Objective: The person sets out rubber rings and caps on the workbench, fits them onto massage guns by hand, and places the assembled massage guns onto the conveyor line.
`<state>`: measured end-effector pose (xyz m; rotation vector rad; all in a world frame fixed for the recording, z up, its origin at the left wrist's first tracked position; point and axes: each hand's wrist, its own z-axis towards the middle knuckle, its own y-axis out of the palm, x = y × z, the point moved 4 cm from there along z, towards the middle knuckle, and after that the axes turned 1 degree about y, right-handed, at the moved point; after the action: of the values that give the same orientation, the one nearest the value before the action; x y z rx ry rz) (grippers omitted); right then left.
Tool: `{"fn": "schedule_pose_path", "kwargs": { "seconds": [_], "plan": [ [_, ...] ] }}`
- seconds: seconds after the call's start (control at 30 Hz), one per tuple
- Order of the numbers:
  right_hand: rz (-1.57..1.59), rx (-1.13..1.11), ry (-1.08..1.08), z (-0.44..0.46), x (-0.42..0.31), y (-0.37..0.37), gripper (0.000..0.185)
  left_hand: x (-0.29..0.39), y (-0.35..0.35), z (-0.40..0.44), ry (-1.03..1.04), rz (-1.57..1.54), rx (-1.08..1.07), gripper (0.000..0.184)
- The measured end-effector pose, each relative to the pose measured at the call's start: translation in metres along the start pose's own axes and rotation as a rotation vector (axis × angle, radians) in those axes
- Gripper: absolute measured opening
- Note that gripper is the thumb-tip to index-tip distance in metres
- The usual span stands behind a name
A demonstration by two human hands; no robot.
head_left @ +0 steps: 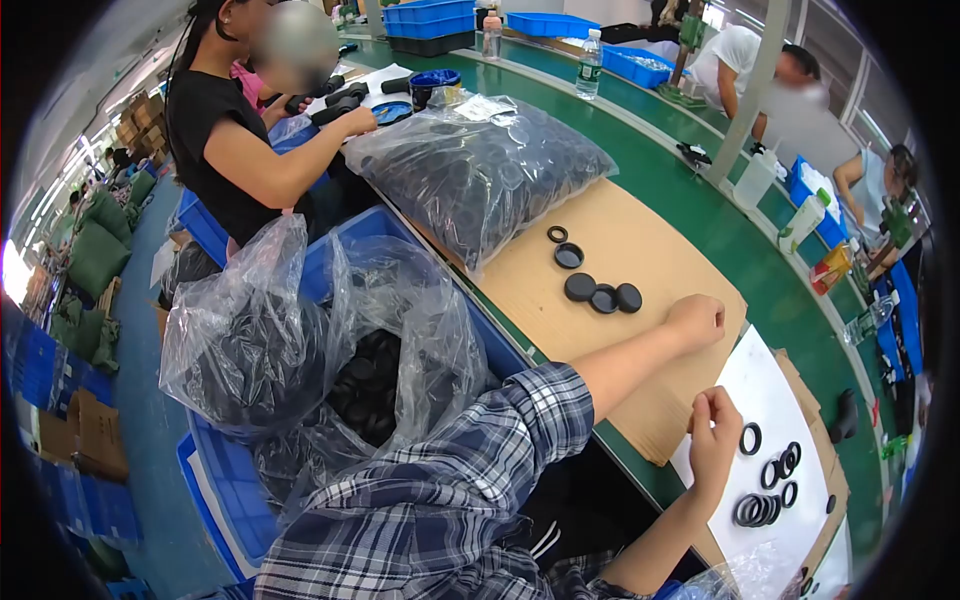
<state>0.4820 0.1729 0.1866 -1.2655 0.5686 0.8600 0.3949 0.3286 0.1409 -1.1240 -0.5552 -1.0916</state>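
My left hand is over the brown cardboard, fingers curled in; anything inside is hidden. Beyond it on the cardboard lie several black round caps and a small black ring. My right hand is raised beside a white sheet, its fingers bent together, and I cannot make out anything in them. Close to it on the sheet are several black rings, some side by side in a row.
A clear bag of black parts sits on the bench. Beside me, a blue crate holds an open plastic bag of black caps. A co-worker in black works at the left; others sit across the green belt. A bottle stands there.
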Motion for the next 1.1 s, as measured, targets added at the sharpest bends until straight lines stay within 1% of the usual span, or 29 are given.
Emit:
{"fn": "schedule_pose_path", "kwargs": {
  "seconds": [0.07,0.17,0.2,0.33,0.43,0.63,0.73,0.93,1.1],
  "plan": [
    [-0.099,0.011,-0.056,-0.002,0.002,0.013,0.015,0.001,-0.003,-0.002,0.004,0.012,-0.016,0.010],
    [-0.143,-0.044,-0.074,-0.001,-0.004,0.018,0.014,0.003,-0.001,-0.001,0.016,0.022,-0.043,0.009],
    [-0.152,-0.068,-0.028,-0.002,-0.004,0.018,0.013,0.004,-0.003,-0.001,0.013,0.016,-0.050,0.009],
    [-0.169,-0.104,-0.021,-0.004,-0.004,0.022,0.011,0.004,-0.004,-0.002,0.021,0.014,-0.057,0.008],
    [-0.195,-0.079,-0.096,-0.004,-0.006,0.022,0.012,0.005,-0.004,-0.003,0.002,-0.003,-0.063,0.008],
    [-0.170,-0.097,-0.017,-0.005,-0.005,0.021,0.024,0.008,-0.008,-0.006,0.004,0.031,-0.091,0.009],
    [-0.196,-0.119,0.080,-0.007,-0.012,0.018,0.028,0.008,-0.007,-0.006,0.015,0.032,-0.091,0.009],
    [-0.188,-0.045,0.052,-0.006,-0.005,0.017,0.029,0.005,-0.004,-0.004,0.016,0.066,-0.084,0.009],
    [-0.163,-0.067,0.072,-0.006,-0.006,0.018,0.028,0.006,-0.006,-0.005,0.026,0.056,-0.092,0.009]
  ]
}}
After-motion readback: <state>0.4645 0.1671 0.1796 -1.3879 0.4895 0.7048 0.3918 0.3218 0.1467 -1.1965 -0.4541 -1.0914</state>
